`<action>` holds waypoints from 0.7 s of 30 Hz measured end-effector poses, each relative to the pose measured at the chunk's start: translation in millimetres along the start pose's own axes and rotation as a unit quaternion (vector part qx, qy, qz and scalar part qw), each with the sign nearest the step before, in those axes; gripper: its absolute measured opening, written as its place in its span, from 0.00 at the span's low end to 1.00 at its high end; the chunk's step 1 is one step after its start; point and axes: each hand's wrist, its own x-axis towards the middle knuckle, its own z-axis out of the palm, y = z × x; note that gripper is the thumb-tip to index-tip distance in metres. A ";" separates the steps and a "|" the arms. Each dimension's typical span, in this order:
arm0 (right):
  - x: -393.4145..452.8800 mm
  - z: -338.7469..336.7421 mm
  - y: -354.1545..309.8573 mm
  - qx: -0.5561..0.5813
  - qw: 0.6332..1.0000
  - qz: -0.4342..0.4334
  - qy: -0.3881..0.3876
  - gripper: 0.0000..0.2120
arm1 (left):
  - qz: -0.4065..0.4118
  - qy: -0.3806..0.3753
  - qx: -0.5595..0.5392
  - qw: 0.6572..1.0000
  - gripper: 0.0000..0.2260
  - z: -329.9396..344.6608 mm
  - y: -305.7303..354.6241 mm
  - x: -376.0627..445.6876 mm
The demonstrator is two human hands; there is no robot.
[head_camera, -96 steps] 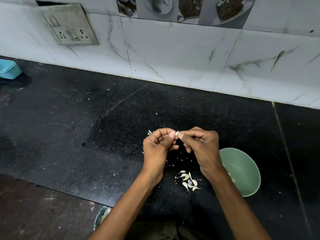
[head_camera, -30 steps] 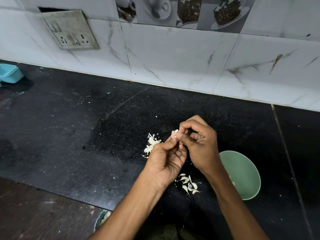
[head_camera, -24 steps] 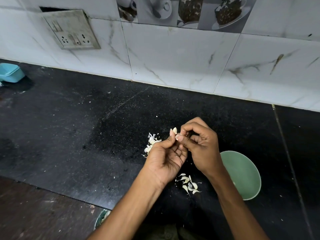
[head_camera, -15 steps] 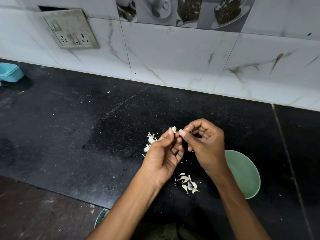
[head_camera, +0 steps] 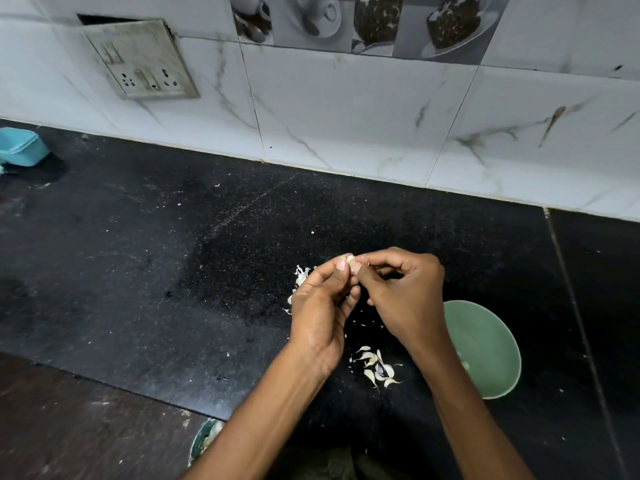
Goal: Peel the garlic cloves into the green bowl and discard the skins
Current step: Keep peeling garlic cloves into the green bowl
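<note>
A small pale garlic clove is pinched between the fingertips of my left hand and my right hand, held above the black counter. The green bowl stands on the counter just right of my right wrist, which hides part of it. A heap of white skins lies behind my left hand. Several unpeeled cloves lie between my forearms near the counter's front.
A tiled wall with a socket plate runs along the back. A blue plastic container sits at the far left. Below the counter's front edge a round bin holds skins. A seam crosses the counter at right.
Both hands stayed together over the same spot, working the clove; my right hand's fingers shifted from curled over the clove to pinching its right side. The skin heap came into view behind my left hand.
</note>
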 end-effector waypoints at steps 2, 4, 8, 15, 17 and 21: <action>0.3 -0.1 -2.3 -0.010 1.000 0.001 0.001 0.05 | 0.007 0.010 0.007 1.000 0.07 0.6 0.1 -1.2; 1.2 -1.1 -4.0 -0.013 1.000 0.007 -0.006 0.05 | 0.017 0.019 0.019 1.000 0.06 0.8 0.4 -1.9; 2.7 -3.0 -5.2 -0.021 1.000 -0.001 -0.017 0.05 | 0.048 0.028 0.059 0.997 0.06 0.8 1.4 -2.1; 3.2 -2.3 -1.1 -0.012 1.000 -0.002 0.000 0.02 | 0.086 0.008 0.106 0.991 0.07 -2.2 2.0 -2.4; 2.4 -1.8 0.1 -0.006 1.000 0.003 0.003 0.02 | 0.092 0.003 0.115 0.989 0.08 -2.4 2.3 -2.2; 2.9 -2.3 -2.2 -0.001 1.000 0.017 0.008 0.06 | 0.103 -0.019 0.131 0.986 0.07 -2.6 3.8 -1.2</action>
